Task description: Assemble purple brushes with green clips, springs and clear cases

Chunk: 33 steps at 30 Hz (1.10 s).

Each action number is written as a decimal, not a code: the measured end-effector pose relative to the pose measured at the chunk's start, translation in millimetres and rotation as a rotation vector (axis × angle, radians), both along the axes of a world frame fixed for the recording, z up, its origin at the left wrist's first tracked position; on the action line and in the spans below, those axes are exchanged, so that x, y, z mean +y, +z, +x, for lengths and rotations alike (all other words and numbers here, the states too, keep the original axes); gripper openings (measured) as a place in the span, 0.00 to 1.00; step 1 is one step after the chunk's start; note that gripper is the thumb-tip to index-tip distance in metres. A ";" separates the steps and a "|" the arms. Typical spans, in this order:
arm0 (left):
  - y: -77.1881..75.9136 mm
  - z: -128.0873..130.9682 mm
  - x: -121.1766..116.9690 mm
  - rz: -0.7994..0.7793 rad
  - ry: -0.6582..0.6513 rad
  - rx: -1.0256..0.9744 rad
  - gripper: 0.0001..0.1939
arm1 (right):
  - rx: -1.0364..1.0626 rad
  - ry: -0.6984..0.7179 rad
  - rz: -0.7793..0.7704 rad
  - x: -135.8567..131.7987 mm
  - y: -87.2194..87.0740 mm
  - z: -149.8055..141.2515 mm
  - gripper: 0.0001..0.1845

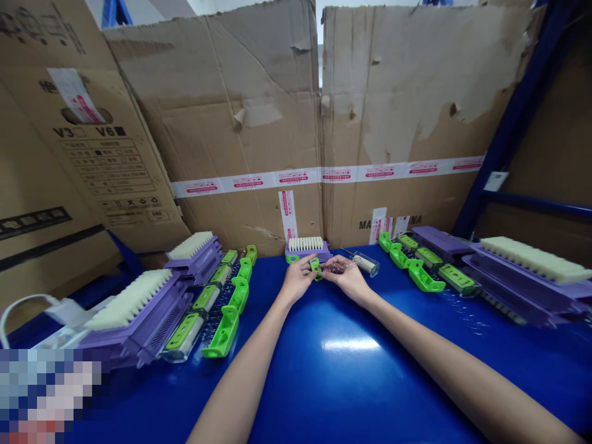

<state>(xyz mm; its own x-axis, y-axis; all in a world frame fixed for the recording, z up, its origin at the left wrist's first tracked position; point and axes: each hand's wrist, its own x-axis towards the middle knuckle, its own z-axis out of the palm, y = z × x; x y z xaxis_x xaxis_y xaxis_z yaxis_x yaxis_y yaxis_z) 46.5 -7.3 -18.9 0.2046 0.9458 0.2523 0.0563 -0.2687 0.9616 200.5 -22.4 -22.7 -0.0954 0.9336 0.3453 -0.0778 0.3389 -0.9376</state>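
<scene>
Both my hands meet at the far middle of the blue table [333, 370]. My left hand [297, 277] pinches a small green plastic clip [316, 267]. My right hand [345, 274] is closed on a clear plastic tube piece [340, 266] that touches the clip. Just behind them lies a purple brush head with pale bristles [308, 248]. A clear cylinder with a white core [367, 264] lies right of my right hand.
Purple brushes [139, 314] and a row of green handles [229, 308] lie at the left. More green parts [428, 271] and purple brushes [531, 271] lie at the right. Torn cardboard boxes [277, 123] wall the back. A blue rack post [513, 123] stands at the right.
</scene>
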 end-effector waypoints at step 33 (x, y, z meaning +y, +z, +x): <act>-1.5 -0.9 1.6 -0.004 -0.005 0.059 0.15 | -0.316 -0.085 0.184 -5.5 2.2 1.9 0.09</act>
